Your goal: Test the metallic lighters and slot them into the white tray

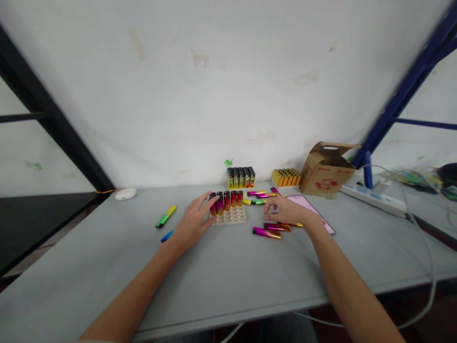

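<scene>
My left hand [194,221] is open at the left side of a white lighter tray [233,219], its fingers spread. The fingertips are at the purple-and-gold lighters [220,206] standing there; whether they press on them is hard to tell. Red-and-gold lighters [233,198] stand upright beside these, and the tray's front holes show bare. My right hand [280,209] hovers over loose lighters, its fingers curled but apart, with nothing visible between them. Below it lie a purple-and-orange lighter [277,227] and a purple-and-gold lighter [267,233].
Behind stand a block of black-topped lighters [242,178], a block of yellow lighters [286,178] and an open cardboard box [326,176]. A phone [317,216] and power strip [374,197] lie right. Left are a green lighter [166,216], a blue lighter [167,236] and a white case [125,194].
</scene>
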The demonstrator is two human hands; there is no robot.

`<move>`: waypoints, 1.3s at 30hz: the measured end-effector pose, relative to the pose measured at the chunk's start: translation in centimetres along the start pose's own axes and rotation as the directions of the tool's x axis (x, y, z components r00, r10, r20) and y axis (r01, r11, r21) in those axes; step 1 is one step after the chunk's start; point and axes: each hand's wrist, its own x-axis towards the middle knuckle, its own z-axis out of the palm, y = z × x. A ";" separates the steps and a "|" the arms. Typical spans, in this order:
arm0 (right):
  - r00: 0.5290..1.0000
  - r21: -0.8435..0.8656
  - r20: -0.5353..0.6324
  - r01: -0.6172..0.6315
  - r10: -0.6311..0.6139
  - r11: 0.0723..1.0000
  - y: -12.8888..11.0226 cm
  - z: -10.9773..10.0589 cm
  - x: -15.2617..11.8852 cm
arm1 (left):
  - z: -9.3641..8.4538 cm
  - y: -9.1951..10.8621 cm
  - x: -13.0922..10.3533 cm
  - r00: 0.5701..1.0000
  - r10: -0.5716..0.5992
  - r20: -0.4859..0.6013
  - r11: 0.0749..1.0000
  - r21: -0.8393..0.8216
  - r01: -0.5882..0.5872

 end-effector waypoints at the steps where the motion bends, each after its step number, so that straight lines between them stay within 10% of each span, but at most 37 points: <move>1: 0.999 -0.012 0.026 -0.018 0.018 1.000 -0.3 0.0 -0.2 | 0.0 -0.1 0.0 1.000 0.008 0.008 1.000 0.014 -0.008; 21: 0.978 -0.142 -0.031 -0.209 0.207 0.968 2.1 -0.6 -0.4 | 0.2 1.4 -0.2 0.998 -0.070 -0.001 0.998 -0.004 0.070; 30: 0.949 -0.111 0.046 -0.304 0.310 0.946 4.1 -0.9 -1.1 | 0.4 2.1 -0.3 0.947 -0.278 0.163 0.935 -0.178 0.306; 39: 0.987 -0.039 -0.055 -0.153 0.150 0.987 1.4 1.2 0.4 | -0.3 2.9 -0.1 0.896 -0.368 0.251 0.914 -0.082 0.398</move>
